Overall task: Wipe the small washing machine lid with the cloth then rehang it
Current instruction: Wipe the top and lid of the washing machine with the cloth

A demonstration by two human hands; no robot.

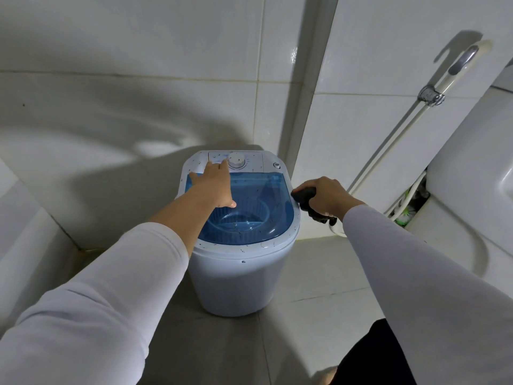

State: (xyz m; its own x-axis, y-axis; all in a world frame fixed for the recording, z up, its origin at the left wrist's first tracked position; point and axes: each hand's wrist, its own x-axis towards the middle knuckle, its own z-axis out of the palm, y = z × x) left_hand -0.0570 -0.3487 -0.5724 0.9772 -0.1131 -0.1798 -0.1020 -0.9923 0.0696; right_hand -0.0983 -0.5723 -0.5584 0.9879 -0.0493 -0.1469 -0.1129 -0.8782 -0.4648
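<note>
My right hand (326, 197) is clenched around the cloth (306, 201), a dark, crumpled wad that bulges out past my knuckles and hangs a little below my fist. It sits just at the right edge of the lid (249, 207), touching or nearly touching the rim; I cannot tell which. The lid lies to the left of that hand, so I judge the wipe has to sweep leftward across it. My left hand (215, 186) rests flat with fingers spread on the far-left part of the lid, fingertips reaching toward the white dial (236, 161), holding nothing. The lid is smooth, translucent blue plastic, rounded at its near end and straight at its far end, its long axis running near to far. Dark specks dot it and the white rim of the washing machine (236, 282), a tapering matte tub standing on grey floor tiles.
</note>
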